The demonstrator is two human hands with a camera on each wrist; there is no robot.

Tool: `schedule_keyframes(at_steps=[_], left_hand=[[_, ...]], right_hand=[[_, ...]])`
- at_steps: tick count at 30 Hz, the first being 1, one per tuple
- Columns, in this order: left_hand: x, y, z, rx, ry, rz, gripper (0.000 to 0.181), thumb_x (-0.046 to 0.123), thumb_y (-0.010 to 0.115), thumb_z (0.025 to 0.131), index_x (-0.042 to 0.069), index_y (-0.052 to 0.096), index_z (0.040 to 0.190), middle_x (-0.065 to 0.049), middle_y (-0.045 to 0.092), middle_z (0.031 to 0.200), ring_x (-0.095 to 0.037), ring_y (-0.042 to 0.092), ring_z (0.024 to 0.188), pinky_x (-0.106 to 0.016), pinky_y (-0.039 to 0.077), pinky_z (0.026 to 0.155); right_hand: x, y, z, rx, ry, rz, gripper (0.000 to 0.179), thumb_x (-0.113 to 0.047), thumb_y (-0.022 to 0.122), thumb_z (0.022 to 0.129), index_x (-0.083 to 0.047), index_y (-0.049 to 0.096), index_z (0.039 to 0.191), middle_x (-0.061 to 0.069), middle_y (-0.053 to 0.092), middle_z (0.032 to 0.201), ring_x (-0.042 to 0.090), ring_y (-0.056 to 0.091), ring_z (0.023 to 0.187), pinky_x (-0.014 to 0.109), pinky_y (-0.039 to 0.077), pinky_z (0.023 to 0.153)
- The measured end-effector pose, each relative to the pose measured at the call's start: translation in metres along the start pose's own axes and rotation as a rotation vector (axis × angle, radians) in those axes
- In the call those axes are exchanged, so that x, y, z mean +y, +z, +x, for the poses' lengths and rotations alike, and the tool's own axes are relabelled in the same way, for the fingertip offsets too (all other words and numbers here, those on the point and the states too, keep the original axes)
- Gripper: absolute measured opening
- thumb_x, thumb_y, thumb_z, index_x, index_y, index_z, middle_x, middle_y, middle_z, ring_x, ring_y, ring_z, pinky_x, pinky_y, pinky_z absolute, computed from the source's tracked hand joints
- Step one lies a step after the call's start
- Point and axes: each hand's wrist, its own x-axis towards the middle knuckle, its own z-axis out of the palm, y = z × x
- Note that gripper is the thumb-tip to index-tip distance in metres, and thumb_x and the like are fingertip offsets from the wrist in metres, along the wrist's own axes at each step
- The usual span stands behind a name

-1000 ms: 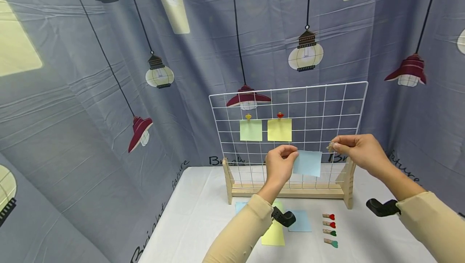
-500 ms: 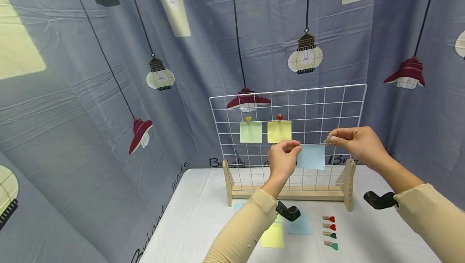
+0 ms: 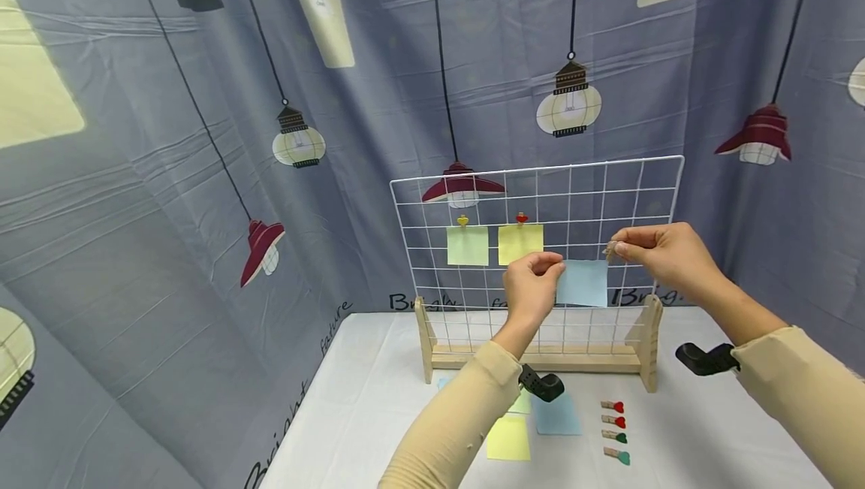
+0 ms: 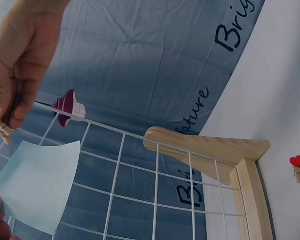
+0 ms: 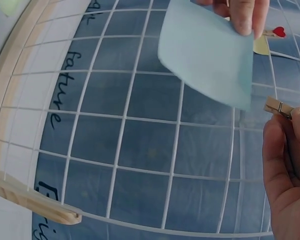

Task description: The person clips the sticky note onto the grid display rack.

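Note:
My left hand pinches a light blue sticky note by its upper left corner, in front of the white wire grid. To the right of the note, my right hand pinches a small wooden clothespin between thumb and fingers. In the right wrist view the clothespin's tip points toward the note, with a gap between them. Left of these hang a green note under a yellow heart clothespin and a yellow note under a red heart clothespin.
The grid stands in a wooden base on a white table. In front lie blue and yellow sticky notes, partly behind my left sleeve. Several heart clothespins form a column to their right. A lamp-print curtain hangs behind.
Both hands have risen toward the grid, and the blue note has moved up and slightly right. The right hand with its clothespin has come nearer the note's upper right corner.

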Motion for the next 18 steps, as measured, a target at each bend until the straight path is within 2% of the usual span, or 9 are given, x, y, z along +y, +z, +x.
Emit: schedule_keyframes(at_steps=[9, 18], left_hand=[[0.005, 0.008, 0.006, 0.008, -0.002, -0.007, 0.009, 0.01, 0.081, 0.087, 0.019, 0.081, 0.088, 0.005, 0.079, 0.082, 0.004, 0.064, 0.068, -0.016, 0.05, 0.061], [0.01, 0.011, 0.016, 0.051, 0.002, -0.021, 0.007, 0.007, 0.08, 0.088, 0.013, 0.082, 0.091, 0.0, 0.08, 0.083, 0.002, 0.066, 0.07, -0.017, 0.05, 0.061]], right_hand=[[-0.004, 0.0, 0.005, 0.037, -0.043, -0.009, 0.033, -0.037, 0.062, 0.104, -0.009, 0.074, 0.116, 0.018, 0.076, 0.114, 0.041, 0.068, 0.11, 0.064, 0.052, 0.095], [-0.008, 0.0, 0.011, 0.064, -0.026, -0.011, 0.034, -0.036, 0.063, 0.103, -0.007, 0.074, 0.118, 0.02, 0.075, 0.116, 0.036, 0.068, 0.106, 0.06, 0.053, 0.092]])
